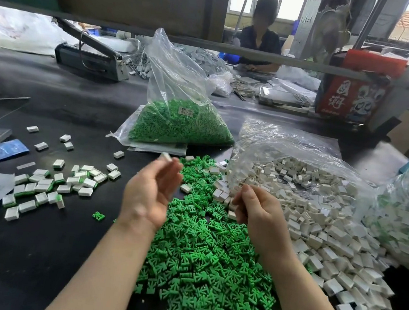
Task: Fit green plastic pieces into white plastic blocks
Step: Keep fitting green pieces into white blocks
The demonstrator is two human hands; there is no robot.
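Centrally, the left hand [149,194] is raised palm-up and blurred, a small white rectangular plastic block [166,156] at its fingertips; whether it pinches that block I cannot tell. The right hand [256,209] curls its fingers at the edge of the heap of white plastic blocks [317,231], lower right. Loose green plastic pieces [206,264] lie piled beneath both hands on the black table [34,250].

Your black table [42,251] carries a lot — loose green pieces [212,257] at center, white blocks [328,240] spilling from an opened bag at right, fitted blocks [50,183] at left, w/ a full bag of green pieces [179,124] behind.
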